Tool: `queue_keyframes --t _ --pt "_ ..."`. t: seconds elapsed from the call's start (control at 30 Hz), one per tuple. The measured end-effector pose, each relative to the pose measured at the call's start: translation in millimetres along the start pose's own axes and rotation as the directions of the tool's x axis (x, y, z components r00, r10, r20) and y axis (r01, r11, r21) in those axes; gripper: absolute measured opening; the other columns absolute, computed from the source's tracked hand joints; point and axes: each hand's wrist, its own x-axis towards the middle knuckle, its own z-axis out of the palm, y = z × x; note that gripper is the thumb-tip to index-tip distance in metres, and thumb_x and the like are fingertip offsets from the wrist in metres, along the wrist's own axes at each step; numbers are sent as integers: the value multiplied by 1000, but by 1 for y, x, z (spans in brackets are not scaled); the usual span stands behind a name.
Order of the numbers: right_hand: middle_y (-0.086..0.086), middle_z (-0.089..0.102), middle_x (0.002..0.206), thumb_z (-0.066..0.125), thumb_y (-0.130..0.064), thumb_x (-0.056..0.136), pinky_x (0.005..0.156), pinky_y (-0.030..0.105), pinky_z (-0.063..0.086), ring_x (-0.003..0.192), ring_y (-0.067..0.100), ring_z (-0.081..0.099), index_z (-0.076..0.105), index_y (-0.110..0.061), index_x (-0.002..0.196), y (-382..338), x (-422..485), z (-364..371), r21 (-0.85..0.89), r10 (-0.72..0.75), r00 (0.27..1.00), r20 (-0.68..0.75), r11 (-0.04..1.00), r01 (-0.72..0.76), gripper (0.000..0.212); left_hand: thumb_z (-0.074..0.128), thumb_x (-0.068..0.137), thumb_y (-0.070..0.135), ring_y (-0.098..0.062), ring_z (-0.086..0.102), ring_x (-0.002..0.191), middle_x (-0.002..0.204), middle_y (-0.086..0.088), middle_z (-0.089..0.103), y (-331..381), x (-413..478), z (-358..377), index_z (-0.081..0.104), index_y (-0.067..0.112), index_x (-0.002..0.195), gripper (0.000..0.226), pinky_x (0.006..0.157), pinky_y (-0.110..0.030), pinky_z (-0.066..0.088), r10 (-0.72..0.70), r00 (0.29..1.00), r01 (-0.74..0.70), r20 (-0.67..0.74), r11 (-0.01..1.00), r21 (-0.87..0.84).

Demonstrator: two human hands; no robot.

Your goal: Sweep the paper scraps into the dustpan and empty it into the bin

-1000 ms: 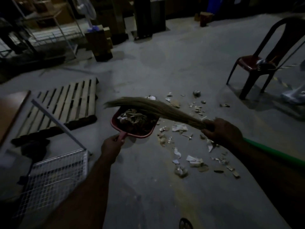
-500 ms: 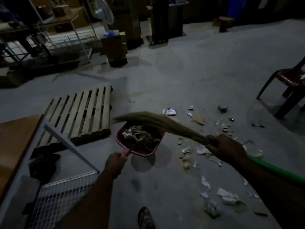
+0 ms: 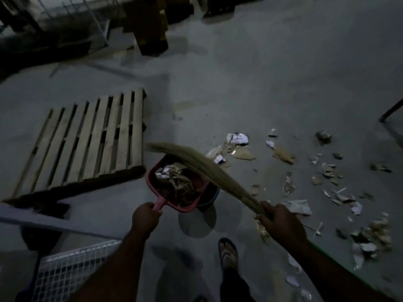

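Now: the loaded dustpan point(image 3: 174, 186) looks lifted off the floor point(image 3: 261, 83), just beside the pallet point(image 3: 87, 144).
Left hand point(image 3: 145, 216): wrapped round the pan's pink handle.
Right hand point(image 3: 281, 223): clamped on the broom point(image 3: 196, 164) where its bristles gather; the bristles lie across the load.
Paper scraps point(image 3: 283, 154): many lie scattered on the right.
Bin: too dim to pick out.
Doing it well: keep the pan level, pin the heap with the bristles, and tip only over the bin.

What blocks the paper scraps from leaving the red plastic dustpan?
The pale straw broom head lies across the open front of the red plastic dustpan, above the crumpled paper scraps; the right hand grips it.
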Motion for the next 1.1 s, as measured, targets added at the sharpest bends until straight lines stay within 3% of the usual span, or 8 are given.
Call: queue_keyframes --t 0.13,0.27,0.47,0.6,0.77,0.83,0.97,1.1 --pt "16 60 108 60 -44 95 75 35 48 102 33 60 59 -25 138 15 74 63 33 35 998 58 999 -37 47 71 81 22 -30 66 86 92 -13 72 -1 73 57 71 10 98 21 65 -27 36 -13 1000 14 -12 997 70" --pt "22 62 117 66 -36 94 82 39 49 108 37 60 60 -19 138 34 126 109 40 79 996 36 996 -81 47 69 82 23 -34 66 84 89 -17 72 -3 131 118 72 7 92 20 69 -34 48 -17 1000 16 10 991 134" --pt "23 57 106 64 -36 94 74 43 51 93 42 60 58 -22 138 50 163 139 -34 171 984 59 985 -169 47 56 93 30 -39 64 93 94 -21 67 16 167 171 68 3 92 29 76 -40 51 14 998 -29 62 969 247" --pt "25 57 106 68 -34 92 74 45 50 93 45 60 61 -20 137 53 173 146 -40 195 979 62 980 -193 48 52 89 22 -35 65 92 65 -3 46 44 171 184 67 7 98 23 73 -33 48 -73 994 53 78 971 233" --pt "23 57 113 66 -38 92 78 45 51 101 44 60 60 -23 137 51 179 145 -56 232 970 78 972 -228 47 63 84 23 -32 65 91 61 3 40 79 171 189 67 9 98 20 74 -32 49 -84 987 55 133 976 209" --pt "22 57 116 65 -37 93 80 44 50 104 43 59 59 -23 138 52 180 145 -49 235 968 83 972 -231 48 69 82 29 -28 65 93 66 4 48 84 177 194 67 11 102 27 73 -28 46 -71 990 41 120 971 234" --pt "24 57 120 65 -38 93 83 47 50 109 44 57 59 -22 138 55 184 148 -43 242 966 94 970 -239 48 62 83 46 -29 65 98 106 -7 68 66 205 215 64 18 110 39 79 -32 50 -109 987 87 118 980 179" --pt "25 55 125 66 -38 93 83 48 50 112 45 57 59 -21 138 57 186 151 -20 244 964 105 970 -244 49 61 89 30 -31 65 100 106 -11 68 102 185 190 67 11 111 30 63 -23 55 -81 996 74 41 986 149"
